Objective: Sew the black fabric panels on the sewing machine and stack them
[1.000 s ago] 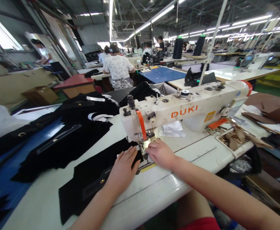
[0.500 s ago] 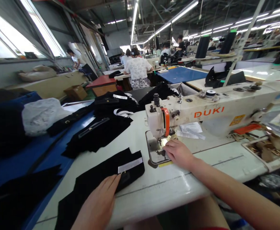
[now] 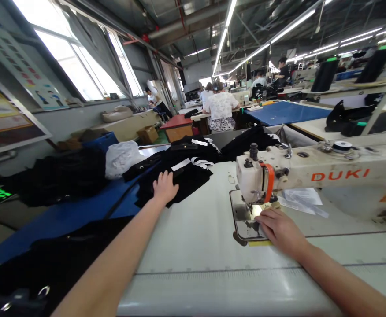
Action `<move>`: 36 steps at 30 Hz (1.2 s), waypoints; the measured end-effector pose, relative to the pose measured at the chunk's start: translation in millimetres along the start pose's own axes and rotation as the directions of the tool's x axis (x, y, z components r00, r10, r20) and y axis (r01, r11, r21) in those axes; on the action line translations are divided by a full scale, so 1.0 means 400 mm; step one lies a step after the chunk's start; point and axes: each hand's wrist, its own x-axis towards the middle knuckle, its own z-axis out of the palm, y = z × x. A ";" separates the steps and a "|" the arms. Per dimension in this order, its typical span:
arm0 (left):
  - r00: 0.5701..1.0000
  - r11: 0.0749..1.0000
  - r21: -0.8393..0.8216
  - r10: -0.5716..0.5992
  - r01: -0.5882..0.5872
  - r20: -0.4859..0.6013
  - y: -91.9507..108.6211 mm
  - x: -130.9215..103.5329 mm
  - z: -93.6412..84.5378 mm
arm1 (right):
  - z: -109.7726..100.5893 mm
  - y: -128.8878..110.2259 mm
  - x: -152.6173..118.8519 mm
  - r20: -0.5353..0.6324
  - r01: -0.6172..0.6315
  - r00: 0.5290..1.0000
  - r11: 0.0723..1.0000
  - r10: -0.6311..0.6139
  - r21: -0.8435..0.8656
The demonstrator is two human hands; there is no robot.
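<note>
Several black pieces [image 3: 193, 181] with white strips [image 3: 181, 164]

We see an off-white sewing machine [image 3: 292, 169] with orange lettering [image 3: 340, 175] and an orange strip [image 3: 270, 182], and a pale worktable [image 3: 193, 237] crossed by dark ruler marks [image 3: 226, 270] with a yellow strip [image 3: 259, 243] above them. Before us the fabric pieces [image 3: 193, 185] are plain black, the strips [image 3: 181, 164] on them white, and the surface [image 3: 61, 226] to our left blue. Farther off, we find black thread cones [image 3: 325, 75] topped in green, a red tabletop [image 3: 177, 120], and a co-worker's white shirt [image 3: 220, 105] faintly patterned in grey.
</note>
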 end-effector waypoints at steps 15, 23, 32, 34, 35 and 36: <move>0.848 0.777 0.342 -0.496 0.529 -0.184 -0.160 -0.500 -0.112 | 0.017 0.021 -0.016 -0.048 0.059 0.997 0.996 -0.056 0.067; 0.705 0.689 0.256 -0.708 0.678 0.042 -0.237 -0.496 -0.192 | 0.008 0.017 -0.014 -0.085 0.064 0.995 0.996 -0.059 0.057; 0.744 0.704 0.296 -0.667 0.646 -0.039 -0.211 -0.472 -0.185 | 0.013 0.017 -0.016 -0.078 0.067 0.995 0.996 -0.062 0.064; 0.808 0.749 0.356 -0.588 0.558 -0.030 -0.212 -0.466 -0.172 | 0.014 0.017 -0.016 -0.081 0.059 0.995 0.996 -0.054 0.064; 0.821 0.764 0.362 -0.570 0.534 -0.008 -0.216 -0.463 -0.170 | 0.014 0.016 -0.016 -0.082 0.058 0.995 0.996 -0.052 0.064; 0.822 0.775 0.343 -0.570 0.531 0.014 -0.222 -0.460 -0.171 | 0.013 0.016 -0.016 -0.082 0.058 0.995 0.996 -0.052 0.065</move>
